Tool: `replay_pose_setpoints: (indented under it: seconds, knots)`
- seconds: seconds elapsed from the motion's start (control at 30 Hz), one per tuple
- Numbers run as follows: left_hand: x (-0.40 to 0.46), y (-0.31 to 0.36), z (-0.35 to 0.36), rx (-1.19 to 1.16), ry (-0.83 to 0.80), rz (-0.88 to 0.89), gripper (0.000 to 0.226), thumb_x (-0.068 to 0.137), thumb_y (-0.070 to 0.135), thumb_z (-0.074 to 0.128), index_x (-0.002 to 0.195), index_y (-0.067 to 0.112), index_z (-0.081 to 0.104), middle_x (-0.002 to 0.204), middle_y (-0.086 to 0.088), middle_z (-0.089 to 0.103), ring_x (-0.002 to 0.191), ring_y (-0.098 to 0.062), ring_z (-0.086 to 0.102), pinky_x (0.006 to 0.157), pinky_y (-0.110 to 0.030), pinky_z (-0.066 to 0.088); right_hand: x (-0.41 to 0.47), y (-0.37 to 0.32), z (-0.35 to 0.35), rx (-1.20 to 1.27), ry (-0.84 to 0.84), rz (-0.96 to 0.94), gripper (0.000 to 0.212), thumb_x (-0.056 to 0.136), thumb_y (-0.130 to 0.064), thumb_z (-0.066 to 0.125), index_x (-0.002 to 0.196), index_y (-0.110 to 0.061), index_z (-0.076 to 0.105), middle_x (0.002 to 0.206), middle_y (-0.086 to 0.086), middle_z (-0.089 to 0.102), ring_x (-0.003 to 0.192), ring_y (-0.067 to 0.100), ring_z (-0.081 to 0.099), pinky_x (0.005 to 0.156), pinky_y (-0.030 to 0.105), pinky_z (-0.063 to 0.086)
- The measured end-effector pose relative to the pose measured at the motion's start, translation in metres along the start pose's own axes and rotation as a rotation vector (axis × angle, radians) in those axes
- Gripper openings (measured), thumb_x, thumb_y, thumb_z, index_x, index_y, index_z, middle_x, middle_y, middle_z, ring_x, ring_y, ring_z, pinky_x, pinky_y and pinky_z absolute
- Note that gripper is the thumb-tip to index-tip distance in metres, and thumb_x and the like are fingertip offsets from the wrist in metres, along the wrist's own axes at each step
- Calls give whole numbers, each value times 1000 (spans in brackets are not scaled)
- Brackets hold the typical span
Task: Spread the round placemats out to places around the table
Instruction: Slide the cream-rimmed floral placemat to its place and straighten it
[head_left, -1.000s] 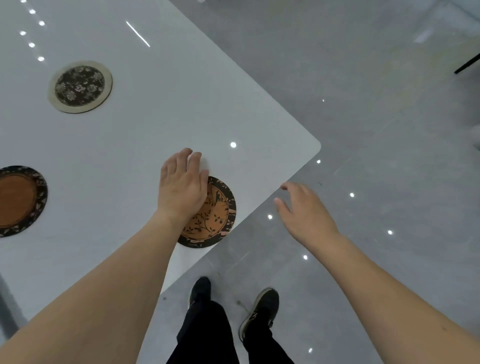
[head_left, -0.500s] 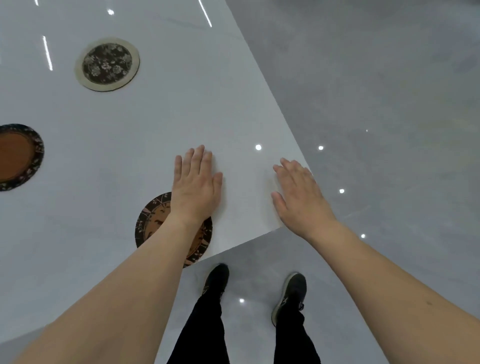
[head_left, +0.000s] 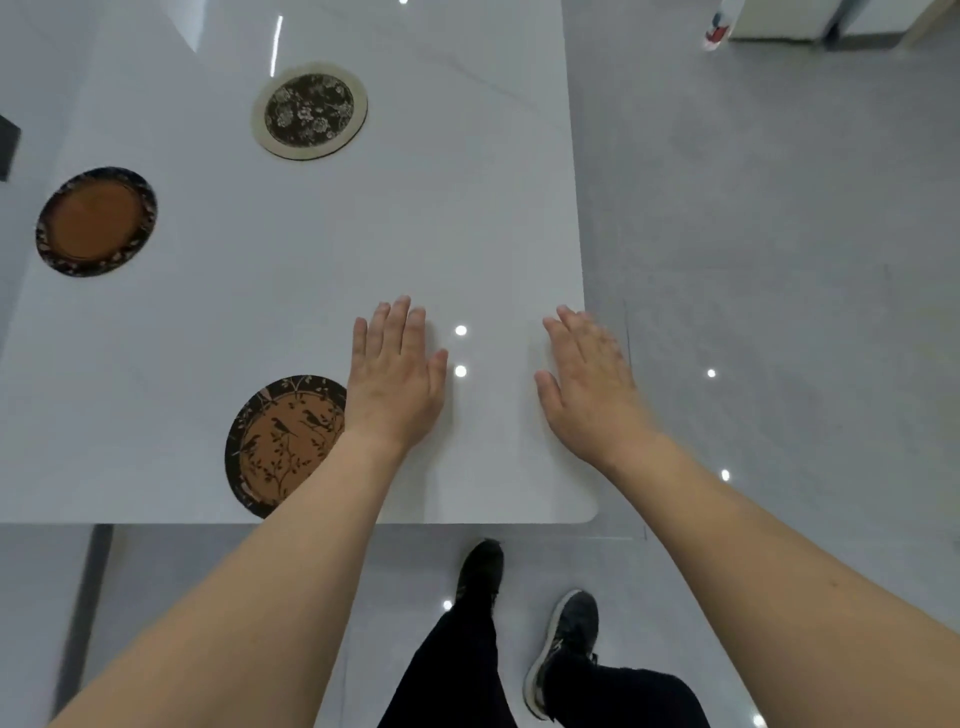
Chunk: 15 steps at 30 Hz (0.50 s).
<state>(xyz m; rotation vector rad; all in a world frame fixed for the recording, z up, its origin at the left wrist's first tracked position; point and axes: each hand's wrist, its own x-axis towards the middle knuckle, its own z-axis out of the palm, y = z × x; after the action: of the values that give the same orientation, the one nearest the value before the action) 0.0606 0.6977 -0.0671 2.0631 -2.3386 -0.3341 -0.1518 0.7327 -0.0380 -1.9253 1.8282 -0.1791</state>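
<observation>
Placemats, three of them, lie flat and well apart on your glossy white table (head_left: 426, 218), all seen from the head camera. Nearest you, close to the front edge, sits the bird placemat (head_left: 280, 441): a round disc with a dark patterned rim and a cork-brown centre printed with black birds and twigs; your left forearm crosses its right side and hides part of it. Farther off to the left is the plain brown placemat (head_left: 96, 221), a matte orange-brown circle inside a dark floral border. Beyond it, toward the far side, the floral placemat (head_left: 309, 110) shows a pale beige rim around a black centre with light blossoms. Your left hand (head_left: 395, 384) is spread flat, palm down, fingers together, just right of the bird placemat, holding nothing. Your right hand (head_left: 587, 384) is likewise flat and empty near the table's rounded right corner. Whether either palm presses the surface or hovers just above it, you cannot tell. Below, your black shoes (head_left: 563, 649) stand on the polished grey floor (head_left: 779, 260).
</observation>
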Motion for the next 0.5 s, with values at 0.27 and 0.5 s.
replay_pose_setpoints:
  seconds: [0.27, 0.5]
  knots:
    - [4, 75, 6, -68, 41, -232, 60, 101, 36, 28, 153, 7, 20, 162, -10, 14, 150, -25, 7, 122, -42, -2, 32, 66, -39, -19, -90, -207, 57, 99, -25, 36, 150, -8, 17, 161, 10, 12, 148, 24, 5, 119, 36, -2]
    - [10, 104, 11, -133, 71, -439, 60, 102, 35, 30, 153, 7, 19, 162, -9, 13, 150, -25, 6, 122, -41, -2, 78, 81, -68, -74, -167, -405, 56, 100, -24, 36, 150, -7, 19, 160, 10, 13, 148, 24, 5, 120, 36, -3]
